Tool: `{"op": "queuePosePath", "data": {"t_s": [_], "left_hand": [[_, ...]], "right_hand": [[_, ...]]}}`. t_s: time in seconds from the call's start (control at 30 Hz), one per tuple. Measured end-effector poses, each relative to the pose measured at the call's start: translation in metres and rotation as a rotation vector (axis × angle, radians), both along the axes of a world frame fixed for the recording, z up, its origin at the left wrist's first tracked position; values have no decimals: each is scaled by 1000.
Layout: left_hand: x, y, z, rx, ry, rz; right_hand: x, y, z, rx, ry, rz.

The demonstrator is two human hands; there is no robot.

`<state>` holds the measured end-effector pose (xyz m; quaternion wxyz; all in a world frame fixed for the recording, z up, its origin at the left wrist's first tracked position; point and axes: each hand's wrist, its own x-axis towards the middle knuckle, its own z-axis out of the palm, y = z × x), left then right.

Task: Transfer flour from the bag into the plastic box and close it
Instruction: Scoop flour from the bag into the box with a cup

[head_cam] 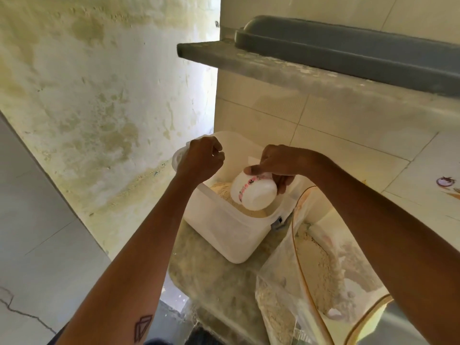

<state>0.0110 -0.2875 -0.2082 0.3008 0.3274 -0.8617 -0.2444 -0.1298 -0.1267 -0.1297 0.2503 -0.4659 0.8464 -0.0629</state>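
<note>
Standing on a flour-dusted stone counter (214, 277) by a stained wall (87, 95): plastic box (231, 230), left hand (202, 159) gripping its rim; right hand (276, 164) clasping upturned white cup (252, 192); flour bag (311, 275) alongside; grey shelf (311, 61) overhead.

No text can be read; the pink and dark print on the white cup (252, 193) is too blurred.

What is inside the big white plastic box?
The plastic box holds a heap of pale flour. The right hand tips a white cup upside down over it. The cup and the near wall hide the rest, so how full it is cannot be seen.
</note>
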Motion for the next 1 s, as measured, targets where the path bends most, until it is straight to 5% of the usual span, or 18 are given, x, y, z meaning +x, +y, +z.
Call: {"op": "queuePosePath", "data": {"t_s": [0.4, 0.67, 1.0], "left_hand": [[-9, 18, 8, 3, 40, -94], [-44, 102, 19, 100, 124, -376], [-57, 138, 13, 96, -17, -788]], "right_hand": [[-30, 88, 18, -464, 101, 273], [-48, 174, 28, -642, -99, 217], [-56, 222, 3, -294, -83, 177]]}}
